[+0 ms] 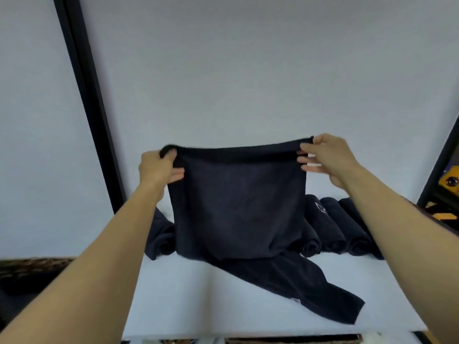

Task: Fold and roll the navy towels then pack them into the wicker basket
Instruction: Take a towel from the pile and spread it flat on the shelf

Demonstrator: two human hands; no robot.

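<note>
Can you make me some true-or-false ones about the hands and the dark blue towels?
1. Both hands hold the same towel by its top edge. True: the left hand and the right hand each grip a top corner of the navy towel.
2. The held towel is rolled up tight. False: it hangs spread out between the hands.
3. Some rolled towels lie on the white table, behind and to the right. True.
4. The wicker basket is on the right side. False: the wicker basket is at the left edge.
</note>
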